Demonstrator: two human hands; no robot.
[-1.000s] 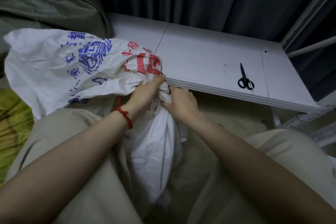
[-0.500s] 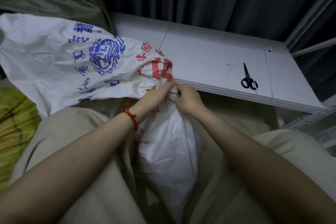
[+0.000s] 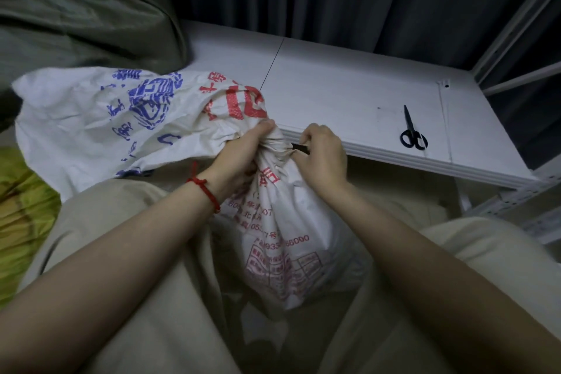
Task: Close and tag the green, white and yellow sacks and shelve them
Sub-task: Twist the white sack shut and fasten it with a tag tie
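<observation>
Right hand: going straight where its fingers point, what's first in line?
Probably the bunched neck of the white sack, beside the black strip pinched in the right hand; the left hand gripping that neck lies just beyond.

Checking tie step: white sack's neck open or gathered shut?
Gathered shut: left hand grips the sack at its bunched neck; right hand pinches a dark strip. Fastened: cannot tell.

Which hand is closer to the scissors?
Right. The right hand pinches a black strip beside the sack neck, toward the scissors; the left hand grips that neck, farther away.
</observation>
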